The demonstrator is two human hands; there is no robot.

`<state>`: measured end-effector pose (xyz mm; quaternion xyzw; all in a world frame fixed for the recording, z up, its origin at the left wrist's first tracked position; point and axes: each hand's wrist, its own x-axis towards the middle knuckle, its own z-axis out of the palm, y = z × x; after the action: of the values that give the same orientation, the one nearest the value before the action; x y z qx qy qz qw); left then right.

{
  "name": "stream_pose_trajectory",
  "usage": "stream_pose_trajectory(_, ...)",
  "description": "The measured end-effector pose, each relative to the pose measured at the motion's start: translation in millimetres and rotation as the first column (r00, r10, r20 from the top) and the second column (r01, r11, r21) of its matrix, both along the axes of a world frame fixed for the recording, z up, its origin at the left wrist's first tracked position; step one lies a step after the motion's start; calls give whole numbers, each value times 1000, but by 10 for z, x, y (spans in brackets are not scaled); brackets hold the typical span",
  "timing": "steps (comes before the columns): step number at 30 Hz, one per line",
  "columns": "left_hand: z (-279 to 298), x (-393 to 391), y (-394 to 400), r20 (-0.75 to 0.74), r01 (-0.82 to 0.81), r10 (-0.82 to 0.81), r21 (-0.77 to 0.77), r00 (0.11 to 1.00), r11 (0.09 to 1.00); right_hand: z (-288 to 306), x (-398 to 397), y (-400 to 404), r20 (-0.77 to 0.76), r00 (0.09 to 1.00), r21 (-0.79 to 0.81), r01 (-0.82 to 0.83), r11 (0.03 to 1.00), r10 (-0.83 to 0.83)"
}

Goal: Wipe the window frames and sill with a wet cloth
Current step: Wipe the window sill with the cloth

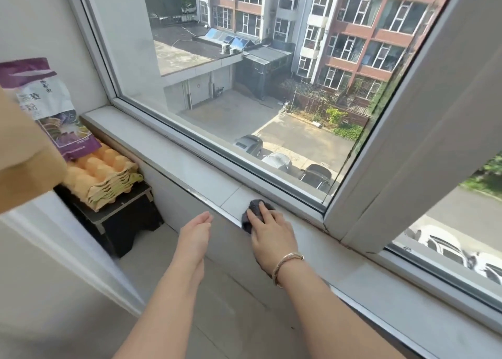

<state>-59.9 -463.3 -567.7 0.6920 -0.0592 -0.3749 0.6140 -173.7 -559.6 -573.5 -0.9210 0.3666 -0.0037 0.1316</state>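
Note:
A dark grey cloth lies bunched on the white window sill, close under the bottom rail of the white window frame. My right hand presses flat on the cloth with straight fingers; a gold bangle circles its wrist. My left hand hovers just left of it, below the sill's metal front edge, fingers relaxed and holding nothing. Most of the cloth is hidden under my right hand.
A stack of egg trays with a purple-and-white bag leaning behind it sits on a black stand at the left. An opened window sash slants in at the right. Tiled floor lies below.

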Motion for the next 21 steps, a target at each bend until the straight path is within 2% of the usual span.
stream_pose_trajectory(4,-182,240,57,105,-81,75,54,992,995,-163,633,62,25,994,4,-108,994,108)
stream_pose_trajectory(6,-253,333,77,142,-117,105,81,984,990,-225,838,27,2,983,-51,-184,982,184)
stream_pose_trajectory(8,-317,381,56,141,-127,112,100,984,987,-264,898,-55,-37,967,-113,-256,960,253)
stream_pose_trajectory(12,-375,346,-36,132,-104,90,103,987,989,-252,797,-120,-33,949,-115,-314,942,313)
stream_pose_trajectory(16,-369,254,-68,106,-93,82,105,991,990,-304,504,-122,10,959,-115,-282,953,284)
stream_pose_trajectory(21,-286,-44,-138,158,25,-45,125,986,992,-270,-376,-179,-37,993,-81,-111,991,109)
